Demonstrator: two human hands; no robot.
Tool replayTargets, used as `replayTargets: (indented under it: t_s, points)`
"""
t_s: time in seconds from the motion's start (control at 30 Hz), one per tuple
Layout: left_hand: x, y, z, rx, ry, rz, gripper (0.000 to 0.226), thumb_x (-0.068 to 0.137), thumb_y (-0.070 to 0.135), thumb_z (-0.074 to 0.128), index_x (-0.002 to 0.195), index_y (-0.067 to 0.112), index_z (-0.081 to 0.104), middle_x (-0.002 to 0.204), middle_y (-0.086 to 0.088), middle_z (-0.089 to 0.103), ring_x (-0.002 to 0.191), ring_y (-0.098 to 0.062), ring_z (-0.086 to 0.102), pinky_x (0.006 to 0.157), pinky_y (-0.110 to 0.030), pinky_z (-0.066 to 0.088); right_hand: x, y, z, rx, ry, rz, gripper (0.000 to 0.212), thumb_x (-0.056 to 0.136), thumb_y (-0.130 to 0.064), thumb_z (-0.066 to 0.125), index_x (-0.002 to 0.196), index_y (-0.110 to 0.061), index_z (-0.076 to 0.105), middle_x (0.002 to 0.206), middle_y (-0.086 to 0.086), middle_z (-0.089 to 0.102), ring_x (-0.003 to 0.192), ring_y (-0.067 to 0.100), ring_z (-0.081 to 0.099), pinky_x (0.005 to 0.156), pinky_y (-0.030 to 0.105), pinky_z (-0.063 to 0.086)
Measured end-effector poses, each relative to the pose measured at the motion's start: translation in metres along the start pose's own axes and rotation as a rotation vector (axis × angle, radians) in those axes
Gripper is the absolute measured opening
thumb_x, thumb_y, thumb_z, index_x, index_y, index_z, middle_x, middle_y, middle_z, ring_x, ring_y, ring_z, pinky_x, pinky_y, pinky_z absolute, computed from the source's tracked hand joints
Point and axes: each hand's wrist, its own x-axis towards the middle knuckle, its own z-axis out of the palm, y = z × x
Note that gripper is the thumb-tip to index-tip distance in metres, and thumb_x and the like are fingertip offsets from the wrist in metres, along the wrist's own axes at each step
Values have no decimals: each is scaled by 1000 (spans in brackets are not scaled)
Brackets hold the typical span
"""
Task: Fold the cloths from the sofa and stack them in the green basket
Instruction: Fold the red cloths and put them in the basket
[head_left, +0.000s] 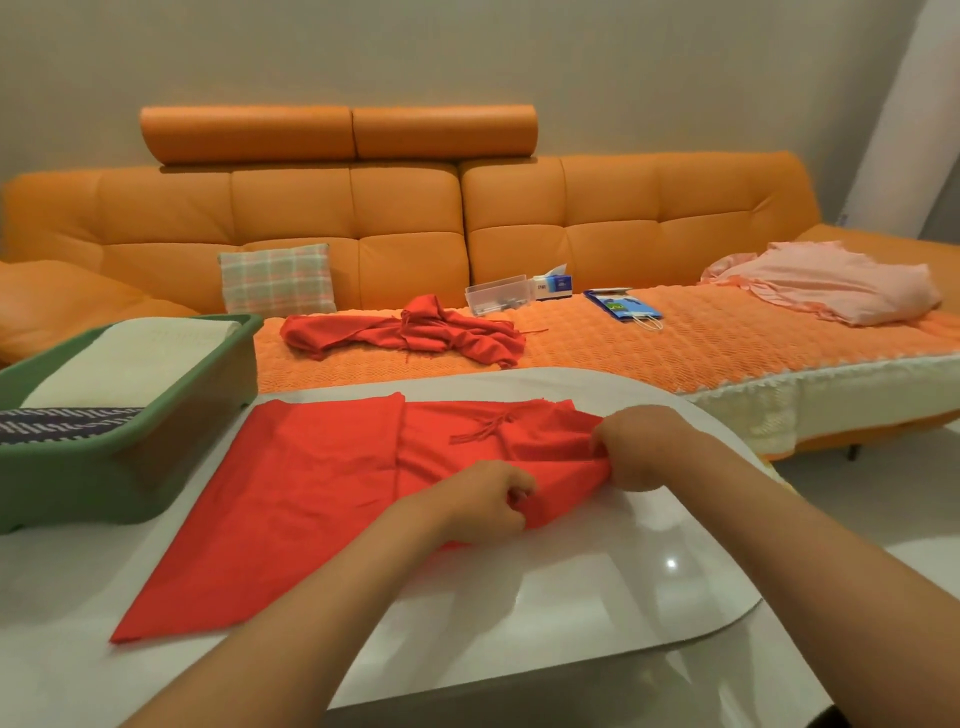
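Note:
A red cloth (291, 499) lies spread on the white table (571, 597), its fringed edge toward the sofa. My left hand (483, 501) pinches its near right edge. My right hand (641, 449) grips the bunched right end just beyond. The green basket (124, 452) stands on the table's left side and holds a folded cream cloth (140, 358) and a dark patterned cloth (57, 423). A second red cloth (410, 332) lies crumpled on the orange sofa (343, 223). A pink cloth (826, 283) lies heaped on the sofa's right end.
On the sofa seat sit a plaid cushion (278, 280), a clear plastic box (498, 296), a tissue box (553, 283) and a blue paper bag (623, 306). The table's rounded right edge borders light floor (852, 499).

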Motion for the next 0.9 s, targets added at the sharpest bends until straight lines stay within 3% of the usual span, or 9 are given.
replayTargets:
  t_s: [0.13, 0.23, 0.3, 0.37, 0.43, 0.5, 0.6, 0.7, 0.9]
  points:
    - [-1, 23, -6, -92, -303, -121, 28, 88, 37, 65, 66, 20, 69, 62, 12, 58, 60, -10, 47, 65, -28, 44, -24, 14, -15, 413, -405, 161, 38, 74, -43, 69, 103, -18, 67, 99, 2, 65, 75, 18, 64, 65, 30, 54]
    - [10, 31, -11, -175, -243, -131, 36, 95, 46, 55, 74, 26, 77, 72, 13, 71, 64, -9, 57, 70, -22, 48, -24, 20, -19, 569, -166, 141, 20, 84, -32, 56, 82, -16, 67, 78, 1, 69, 71, 22, 65, 61, 27, 45]
    - [20, 29, -11, -190, -99, -132, 34, 97, 40, 54, 75, 24, 76, 73, 10, 70, 62, -8, 57, 64, -21, 47, -11, 16, -10, 463, 147, 171, 23, 86, -30, 52, 90, -21, 72, 95, 2, 72, 91, 24, 65, 75, 31, 51]
    - [33, 21, -11, -106, 85, -127, 26, 95, 32, 56, 75, 25, 71, 74, 8, 68, 68, -8, 58, 64, -23, 42, 6, 9, 4, 464, 305, 190, 30, 91, -33, 52, 116, -28, 68, 123, 1, 65, 112, 25, 60, 90, 36, 50]
    - [46, 12, -13, -12, 216, -129, 18, 93, 19, 55, 85, 22, 71, 84, 5, 69, 80, -13, 61, 70, -22, 38, 20, 3, 20, 470, 239, 179, 48, 92, -44, 57, 137, -28, 54, 137, 3, 57, 124, 27, 54, 98, 39, 46]
    - [58, 4, -17, 37, 261, -142, 21, 92, 9, 52, 99, 15, 71, 102, -1, 71, 91, -15, 61, 75, -19, 37, 32, 2, 30, 471, 185, 158, 56, 87, -46, 64, 139, -29, 52, 137, 2, 58, 125, 27, 54, 98, 37, 46]
    - [75, -11, -18, 92, 231, -169, 24, 90, 6, 50, 108, 12, 65, 116, -4, 67, 106, -22, 60, 83, -22, 40, 40, 10, 31, 628, 307, 194, 29, 88, -30, 61, 115, -26, 70, 122, 2, 67, 115, 26, 60, 88, 34, 49]
    - [89, -23, -15, 86, 202, -209, 29, 91, 9, 50, 119, 13, 58, 125, -6, 62, 115, -25, 57, 95, -30, 44, 32, 31, 23, 624, 439, 405, 24, 89, -19, 51, 106, -19, 67, 112, 7, 68, 105, 31, 63, 77, 35, 47]
    - [111, -24, -10, 203, 73, -196, 47, 95, 11, 44, 140, 23, 52, 141, -7, 55, 128, -27, 51, 107, -34, 40, 3, 76, 36, 150, 89, 747, 35, 93, -19, 51, 127, -20, 61, 126, 3, 63, 114, 25, 62, 80, 34, 47]
